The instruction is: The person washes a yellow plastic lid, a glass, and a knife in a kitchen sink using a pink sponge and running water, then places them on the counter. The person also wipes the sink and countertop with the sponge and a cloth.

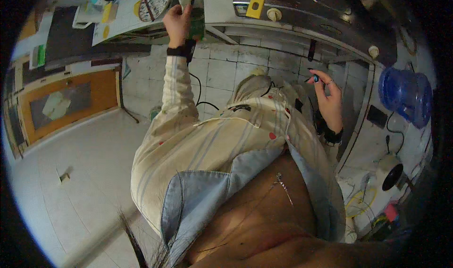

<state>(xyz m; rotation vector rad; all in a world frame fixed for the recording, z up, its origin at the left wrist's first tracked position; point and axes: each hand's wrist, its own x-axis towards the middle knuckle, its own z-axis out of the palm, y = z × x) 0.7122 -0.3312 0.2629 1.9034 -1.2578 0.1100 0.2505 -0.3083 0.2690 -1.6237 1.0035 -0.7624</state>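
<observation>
At the top, my left hand (178, 20) is closed around the edge of a green, partly see-through item (196, 20), perhaps a bag or container; its exact kind cannot be told. Just left of that hand, a round patterned dish (155, 1) with dark chopsticks (148, 6) across it rests on a pale table. My right hand (327, 94) is raised at the right of my body, fingers bent and apart, with nothing seen in it. It is below the front edge of the gas stove (297, 15). A yellow handle (258, 1) sticks out over the stove's front edge, beside a cream knob (274, 14).
A blue plastic water bottle (405, 94) lies at the right, near a black cable and a pale appliance (389, 170). An orange-framed cabinet door (70, 105) is at the left. Below the counter are floor tiles (219, 70) with a black cord (200, 87).
</observation>
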